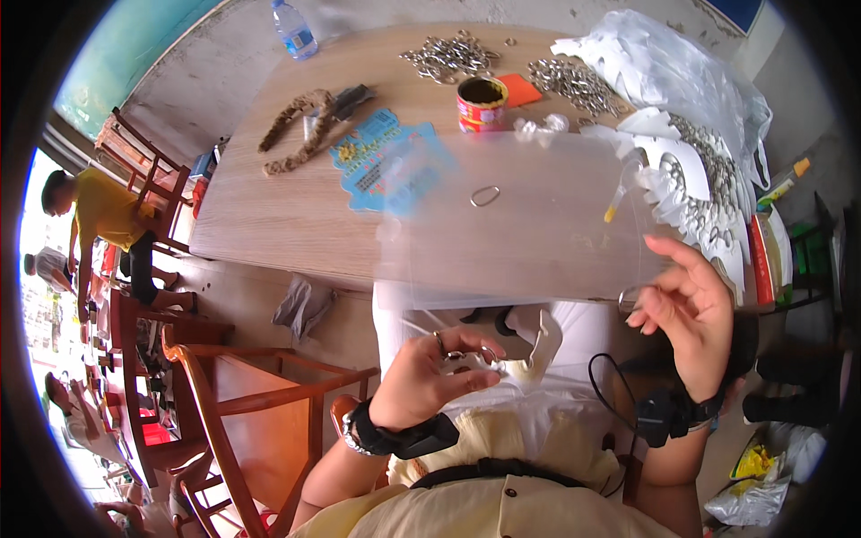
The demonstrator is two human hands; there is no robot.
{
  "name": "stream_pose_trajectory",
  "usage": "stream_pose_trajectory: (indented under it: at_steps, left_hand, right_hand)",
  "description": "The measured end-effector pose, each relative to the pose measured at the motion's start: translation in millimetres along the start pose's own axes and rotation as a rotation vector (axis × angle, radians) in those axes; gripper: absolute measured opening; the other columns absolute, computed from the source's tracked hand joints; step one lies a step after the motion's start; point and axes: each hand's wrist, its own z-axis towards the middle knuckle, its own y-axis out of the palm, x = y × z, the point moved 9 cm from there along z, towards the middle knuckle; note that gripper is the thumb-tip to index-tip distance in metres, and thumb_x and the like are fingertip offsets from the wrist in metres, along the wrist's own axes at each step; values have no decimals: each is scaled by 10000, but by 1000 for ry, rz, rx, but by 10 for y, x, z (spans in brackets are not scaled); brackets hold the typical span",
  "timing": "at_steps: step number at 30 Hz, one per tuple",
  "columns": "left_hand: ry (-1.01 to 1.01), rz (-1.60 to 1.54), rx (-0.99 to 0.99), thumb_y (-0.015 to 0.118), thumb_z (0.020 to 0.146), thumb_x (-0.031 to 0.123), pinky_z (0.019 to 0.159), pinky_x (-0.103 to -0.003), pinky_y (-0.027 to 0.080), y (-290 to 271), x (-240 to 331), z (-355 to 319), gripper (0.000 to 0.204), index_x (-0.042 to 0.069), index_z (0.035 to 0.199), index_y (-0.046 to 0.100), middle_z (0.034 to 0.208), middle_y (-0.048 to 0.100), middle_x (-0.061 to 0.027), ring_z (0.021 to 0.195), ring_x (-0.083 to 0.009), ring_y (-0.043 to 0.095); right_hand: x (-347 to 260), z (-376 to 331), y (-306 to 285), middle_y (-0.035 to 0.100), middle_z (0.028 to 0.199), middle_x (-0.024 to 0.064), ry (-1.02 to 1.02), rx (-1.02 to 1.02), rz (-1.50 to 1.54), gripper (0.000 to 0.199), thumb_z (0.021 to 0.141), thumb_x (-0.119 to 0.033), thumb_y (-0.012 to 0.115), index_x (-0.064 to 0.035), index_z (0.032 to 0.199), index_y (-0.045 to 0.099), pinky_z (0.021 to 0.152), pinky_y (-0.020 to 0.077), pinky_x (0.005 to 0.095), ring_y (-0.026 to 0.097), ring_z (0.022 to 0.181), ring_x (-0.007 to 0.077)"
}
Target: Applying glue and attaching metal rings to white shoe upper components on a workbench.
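Observation:
My left hand (430, 377) pinches a white cut-out paper piece (529, 359) over my lap, with a small metal ring at its fingertips. My right hand (691, 309) is raised at the table's near edge, fingers curled around a metal ring (628, 299) and the corner of a clear plastic sheet (511, 224). That sheet lies across the wooden table (269, 206). One loose oval ring (485, 195) rests on it.
Further back on the table: heaps of metal rings (448, 56), a red tin can (482, 104), an orange card, a blue card, a braided rope (296, 125), a water bottle (294, 30). White cut-out shapes (682, 170) and plastic bags pile at right. Wooden chairs (242, 394) and other people stand left.

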Motion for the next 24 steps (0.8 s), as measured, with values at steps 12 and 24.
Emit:
stream_pose_trajectory:
  at_steps: [12, 24]
  left_hand:
    - [-124, 53, -64, 734, 813, 115, 656, -199, 449, 416, 256, -93, 201, 8, 969, 664, 812, 652, 9, 716, -39, 577]
    - [-48, 22, -13, 751, 721, 11, 503, -201, 376, 437, 334, -160, 200, -7, 899, 661, 707, 625, -12, 564, -52, 525]
  right_hand:
    - [-137, -323, 213, 687, 717, 94, -168, -223, -102, 135, 763, 11, 721, -10, 897, 721, 582, 487, 227, 664, 641, 136]
    - [-132, -348, 431, 680, 745, 70, -291, -307, -57, 42, 776, -11, 708, -5, 809, 682, 568, 459, 250, 630, 654, 146]
